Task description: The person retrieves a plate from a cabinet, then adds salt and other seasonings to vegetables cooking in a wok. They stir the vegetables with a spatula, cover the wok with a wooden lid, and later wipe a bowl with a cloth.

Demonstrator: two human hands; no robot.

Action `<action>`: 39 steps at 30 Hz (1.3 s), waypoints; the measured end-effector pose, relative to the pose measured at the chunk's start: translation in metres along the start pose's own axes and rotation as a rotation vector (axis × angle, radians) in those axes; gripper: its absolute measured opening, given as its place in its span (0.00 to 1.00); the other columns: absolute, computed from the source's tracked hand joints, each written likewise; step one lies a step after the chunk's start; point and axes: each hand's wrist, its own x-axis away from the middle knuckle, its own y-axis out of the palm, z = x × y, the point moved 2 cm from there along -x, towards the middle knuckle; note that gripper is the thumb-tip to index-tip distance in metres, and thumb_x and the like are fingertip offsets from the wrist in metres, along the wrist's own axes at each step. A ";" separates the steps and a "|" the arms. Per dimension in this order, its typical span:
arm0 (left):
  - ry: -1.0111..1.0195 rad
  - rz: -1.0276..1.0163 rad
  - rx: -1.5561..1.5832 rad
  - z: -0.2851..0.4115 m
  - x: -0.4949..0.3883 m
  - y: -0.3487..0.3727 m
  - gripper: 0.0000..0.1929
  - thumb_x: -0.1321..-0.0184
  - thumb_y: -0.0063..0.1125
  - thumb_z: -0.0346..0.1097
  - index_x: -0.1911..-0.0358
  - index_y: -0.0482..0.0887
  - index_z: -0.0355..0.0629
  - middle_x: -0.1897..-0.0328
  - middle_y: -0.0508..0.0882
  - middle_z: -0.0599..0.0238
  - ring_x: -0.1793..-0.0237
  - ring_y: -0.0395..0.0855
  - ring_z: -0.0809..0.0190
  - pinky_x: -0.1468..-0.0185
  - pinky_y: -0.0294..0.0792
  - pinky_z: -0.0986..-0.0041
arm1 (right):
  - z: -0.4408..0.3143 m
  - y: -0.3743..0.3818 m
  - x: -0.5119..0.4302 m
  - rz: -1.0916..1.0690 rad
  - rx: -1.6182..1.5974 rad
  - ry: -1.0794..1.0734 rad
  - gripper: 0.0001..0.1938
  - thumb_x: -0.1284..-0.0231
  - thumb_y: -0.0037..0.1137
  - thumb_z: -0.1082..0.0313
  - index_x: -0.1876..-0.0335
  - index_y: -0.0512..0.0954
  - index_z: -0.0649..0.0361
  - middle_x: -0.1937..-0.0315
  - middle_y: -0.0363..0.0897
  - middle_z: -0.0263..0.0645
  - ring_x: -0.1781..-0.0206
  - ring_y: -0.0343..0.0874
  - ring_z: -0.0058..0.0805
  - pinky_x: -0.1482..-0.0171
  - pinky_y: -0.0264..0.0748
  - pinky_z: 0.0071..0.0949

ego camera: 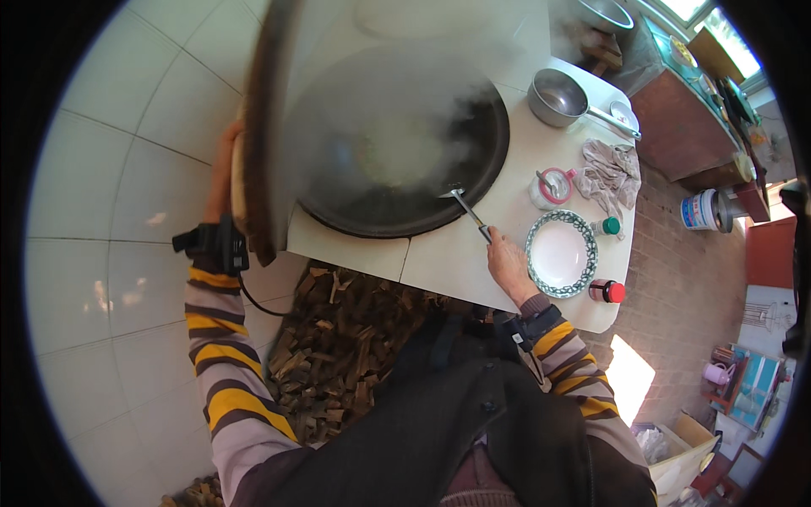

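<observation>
A large dark wok (418, 218) is set into the white-tiled stove top (456, 266), with steam rising from it and pale food blurred at its middle. My left hand (226, 158) grips a wooden lid (258, 139), tilted up on edge at the wok's left side; its fingers are partly hidden behind the lid. In my right hand (509, 263) is the handle of a metal spatula (466, 206), whose head rests inside the wok's near right rim. Right of that hand stands an empty white bowl (557, 253) with a green patterned rim.
A metal ladle pot (557, 98), a pink-rimmed jar (550, 190) with a spoon, a crumpled cloth (608, 171), a green-capped bottle (605, 226) and a red-lidded jar (606, 291) stand along the right. Split firewood (329, 361) lies below the stove, beside the tiled wall (82, 285).
</observation>
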 end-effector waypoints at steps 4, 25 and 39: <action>0.024 0.096 -0.003 -0.017 0.049 -0.048 0.22 0.41 0.55 0.49 0.53 0.76 0.37 0.61 0.80 0.59 0.63 0.77 0.63 0.60 0.70 0.73 | 0.001 -0.001 -0.001 -0.010 0.003 -0.018 0.19 0.36 0.48 0.67 0.40 0.66 0.58 0.61 0.78 0.54 0.61 0.79 0.56 0.58 0.75 0.49; 0.241 0.677 0.040 -0.086 0.194 -0.297 0.28 0.36 0.49 0.53 0.41 0.67 0.38 0.42 0.69 0.58 0.43 0.65 0.59 0.42 0.61 0.66 | -0.073 -0.069 -0.011 0.271 -0.307 -0.277 0.21 0.37 0.48 0.74 0.37 0.69 0.60 0.55 0.78 0.56 0.54 0.79 0.50 0.51 0.75 0.37; 0.463 0.723 -0.127 -0.086 0.253 -0.241 0.33 0.33 0.44 0.56 0.34 0.60 0.38 0.30 0.62 0.57 0.30 0.57 0.56 0.31 0.54 0.62 | -0.328 -0.131 -0.067 0.253 -0.619 -0.989 0.20 0.39 0.51 0.72 0.40 0.70 0.58 0.68 0.74 0.46 0.66 0.75 0.47 0.63 0.72 0.40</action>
